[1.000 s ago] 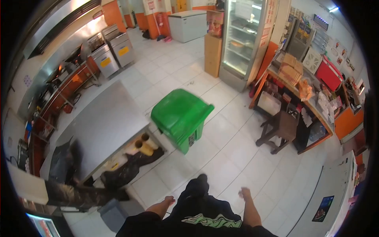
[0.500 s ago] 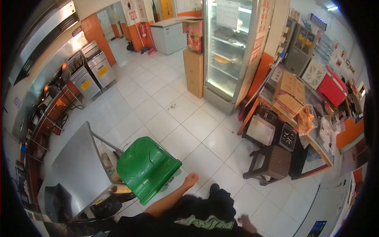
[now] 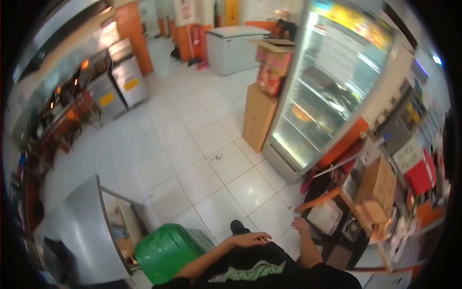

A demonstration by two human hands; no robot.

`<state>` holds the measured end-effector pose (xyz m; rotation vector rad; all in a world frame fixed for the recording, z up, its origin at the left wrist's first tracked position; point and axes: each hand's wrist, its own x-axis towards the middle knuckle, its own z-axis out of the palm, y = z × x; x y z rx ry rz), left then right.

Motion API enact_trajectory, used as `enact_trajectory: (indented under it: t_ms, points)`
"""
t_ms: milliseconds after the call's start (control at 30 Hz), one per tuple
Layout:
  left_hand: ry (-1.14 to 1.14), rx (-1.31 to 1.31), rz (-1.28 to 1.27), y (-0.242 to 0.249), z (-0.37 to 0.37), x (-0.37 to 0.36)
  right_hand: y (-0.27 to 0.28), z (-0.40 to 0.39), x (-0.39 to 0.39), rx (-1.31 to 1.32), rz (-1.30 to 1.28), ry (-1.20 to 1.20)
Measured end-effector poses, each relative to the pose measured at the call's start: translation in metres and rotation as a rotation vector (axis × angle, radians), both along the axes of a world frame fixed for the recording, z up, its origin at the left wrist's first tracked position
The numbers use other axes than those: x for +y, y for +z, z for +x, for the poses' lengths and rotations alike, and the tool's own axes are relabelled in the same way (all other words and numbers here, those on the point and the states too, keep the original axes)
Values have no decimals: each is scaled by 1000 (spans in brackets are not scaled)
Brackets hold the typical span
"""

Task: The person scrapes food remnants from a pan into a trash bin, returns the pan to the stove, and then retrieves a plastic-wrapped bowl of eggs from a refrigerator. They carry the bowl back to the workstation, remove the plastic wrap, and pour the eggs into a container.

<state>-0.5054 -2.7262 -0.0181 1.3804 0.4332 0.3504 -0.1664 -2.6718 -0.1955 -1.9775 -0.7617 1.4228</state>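
Note:
My left hand (image 3: 252,239) hangs in front of my dark shirt, fingers loosely stretched and nothing in them. Farther right, my right hand (image 3: 300,225) is held out over the floor, slightly blurred, its fingers apart and holding nothing. A green plastic bin (image 3: 168,255) stands beside my left forearm, apart from the hand. Nearest to my right hand is a pale shallow tray (image 3: 325,217) under the wooden-edged table (image 3: 325,198); the hand looks apart from both.
Ahead on the right stands a lit glass-door fridge (image 3: 288,164), with stacked cardboard boxes (image 3: 260,118) beside it. A steel table (image 3: 77,216) is on the left. Behind are a white chest freezer (image 3: 236,53) and a person (image 3: 287,30). White floor tiles (image 3: 192,168) run between.
I have stepped forward: the fridge and boxes look nearer, and the green bin and steel table have shifted lower in view. Both my hands have risen in view.

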Motion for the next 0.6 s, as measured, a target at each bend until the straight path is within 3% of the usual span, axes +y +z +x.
enact_trajectory:
  t_ms: [33,67,133,167,200,233,267,333,400,433,533,600]
  points:
    - [-44,-3,-3,2,-7,20,-1,5,10,253,64,32]
    - [-31,-93,16,8,-17,33,-4,0,14,249,31,91]
    - [-48,-39,24,18,-48,72,-17,-12,61,-58,-137,204]
    - [26,-106,-36,30,-62,80,-53,7,72,-424,-70,707]
    - [102,-174,-83,46,-80,99,-79,24,81,-6,-327,184]
    - [202,-331,-136,58,-102,113,-81,7,115,-27,-362,269]
    - [276,-333,-145,68,-123,121,-89,-65,145,-46,-402,333]
    - [413,-895,-321,91,-170,143,-97,-115,209,-66,-437,421]
    - [361,-885,-54,124,-225,161,-126,-149,269,-77,-456,498]
    - [221,-695,225,119,-245,177,-140,-158,298,-84,-471,536]
    - [313,-504,77,106,-310,228,-155,-200,404,-143,-501,654]
    - [429,-392,178,81,-352,250,-155,-256,466,-181,-527,724]
